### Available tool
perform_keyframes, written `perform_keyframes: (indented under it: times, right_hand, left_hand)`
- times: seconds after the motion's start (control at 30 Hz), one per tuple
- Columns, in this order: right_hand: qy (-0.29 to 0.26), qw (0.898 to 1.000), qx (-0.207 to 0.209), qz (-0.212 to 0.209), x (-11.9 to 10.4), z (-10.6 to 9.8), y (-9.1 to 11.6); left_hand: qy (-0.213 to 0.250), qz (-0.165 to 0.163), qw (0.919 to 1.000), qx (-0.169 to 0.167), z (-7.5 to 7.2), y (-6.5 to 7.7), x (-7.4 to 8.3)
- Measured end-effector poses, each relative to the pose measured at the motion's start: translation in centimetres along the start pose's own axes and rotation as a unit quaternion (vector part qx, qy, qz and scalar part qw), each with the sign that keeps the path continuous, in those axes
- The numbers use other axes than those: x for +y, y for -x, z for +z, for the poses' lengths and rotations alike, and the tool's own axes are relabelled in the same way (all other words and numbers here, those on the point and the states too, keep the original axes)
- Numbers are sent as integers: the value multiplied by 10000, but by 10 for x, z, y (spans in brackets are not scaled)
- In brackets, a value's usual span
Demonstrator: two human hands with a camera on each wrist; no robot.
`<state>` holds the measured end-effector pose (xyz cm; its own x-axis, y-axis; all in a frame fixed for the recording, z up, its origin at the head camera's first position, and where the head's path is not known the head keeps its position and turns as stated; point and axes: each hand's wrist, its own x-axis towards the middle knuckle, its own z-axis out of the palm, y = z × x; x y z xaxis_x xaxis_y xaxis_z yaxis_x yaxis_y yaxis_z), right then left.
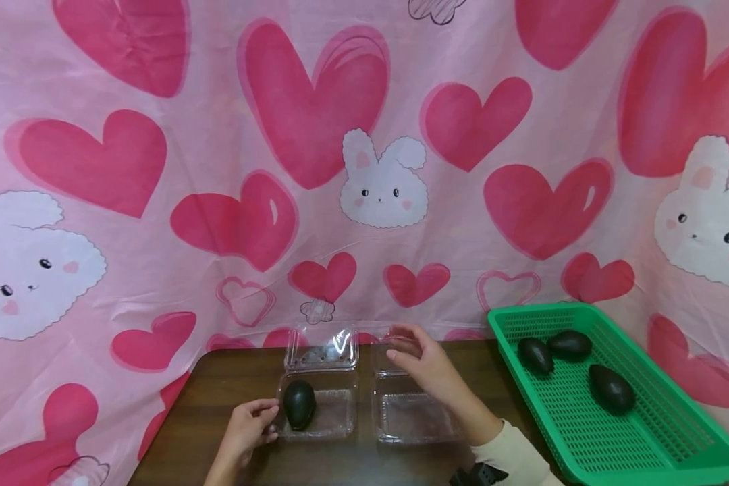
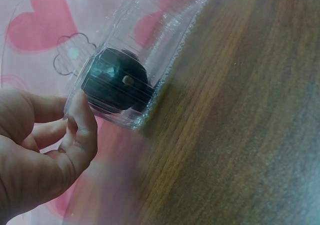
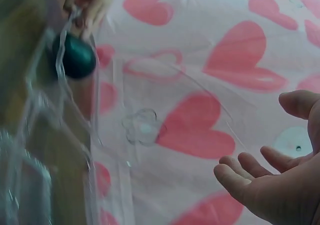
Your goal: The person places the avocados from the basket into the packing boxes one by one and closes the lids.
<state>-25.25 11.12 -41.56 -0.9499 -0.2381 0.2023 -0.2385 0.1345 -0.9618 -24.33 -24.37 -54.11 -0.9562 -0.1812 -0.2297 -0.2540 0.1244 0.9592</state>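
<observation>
At the left edge of a clear plastic clamshell box (image 1: 334, 413), my left hand (image 1: 250, 426) pinches the rim between thumb and fingers. Inside that box a dark avocado (image 1: 300, 403) lies on the left side; its stem end (image 2: 128, 80) shows through the plastic in the left wrist view. The box's lid (image 1: 322, 351) stands raised behind it. My right hand (image 1: 428, 368) hovers over the back of a second clear box (image 1: 403, 422), fingers spread and holding nothing. That box stands open, its lid partly hidden behind the hand.
A green plastic basket (image 1: 559, 418) stands on the right, holding a dark avocado (image 1: 611, 389) at its middle and two others (image 1: 570, 345) farther back. Both boxes sit on a brown wooden table (image 1: 200, 405). A pink cloth (image 1: 383, 256) with hearts and rabbits hangs behind.
</observation>
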Motion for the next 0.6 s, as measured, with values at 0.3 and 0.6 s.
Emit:
perform_keyframes:
  times: [0.3, 0.6]
  right_hand:
    - [977, 9946, 343, 24, -6, -42, 5]
    - [1943, 9791, 596, -39, 0, -81, 9]
  left_hand:
    - [-20, -11, 10000, 6, 0, -2, -2]
    - [-44, -4, 10000, 13, 0, -3, -3]
